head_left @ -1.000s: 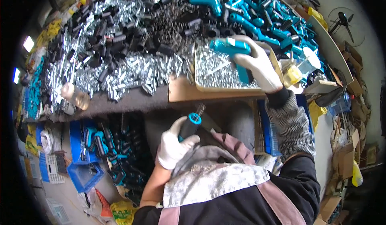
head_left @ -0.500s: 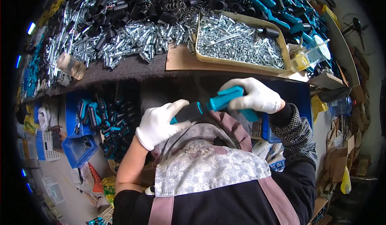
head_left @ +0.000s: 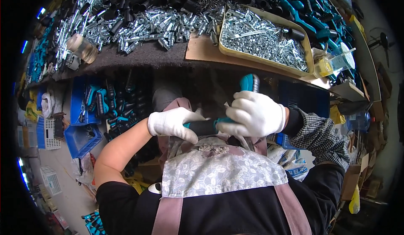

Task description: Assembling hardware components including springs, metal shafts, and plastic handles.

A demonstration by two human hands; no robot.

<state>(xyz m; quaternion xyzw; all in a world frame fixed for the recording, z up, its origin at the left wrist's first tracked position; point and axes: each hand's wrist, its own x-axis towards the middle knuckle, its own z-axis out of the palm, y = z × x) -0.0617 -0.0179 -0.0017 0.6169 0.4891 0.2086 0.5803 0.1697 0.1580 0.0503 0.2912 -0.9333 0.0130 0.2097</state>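
Over my lap, both gloved hands work on a teal and black plastic part. My left hand (head_left: 174,123) is closed round the near-black cylinder (head_left: 203,128), which has a teal ring at its left end. My right hand (head_left: 256,115) wraps a teal and black grip handle (head_left: 249,83), whose rounded end sticks up above the fingers. Cylinder and handle meet between the hands; my right fingers cover part of the joint, so I cannot tell how firmly they are joined.
Ahead, the workbench (head_left: 139,60) carries heaped metal parts, black sleeves, springs and teal handles. A tray (head_left: 265,62) of small metal pieces sits near its edge, with a jar (head_left: 82,48) at left and a cup (head_left: 343,61) at right. Blue bins (head_left: 82,142) stand lower left.
My right hand has turned the handle so its end points up, and has come down against the cylinder. My left hand has turned the cylinder nearly level.
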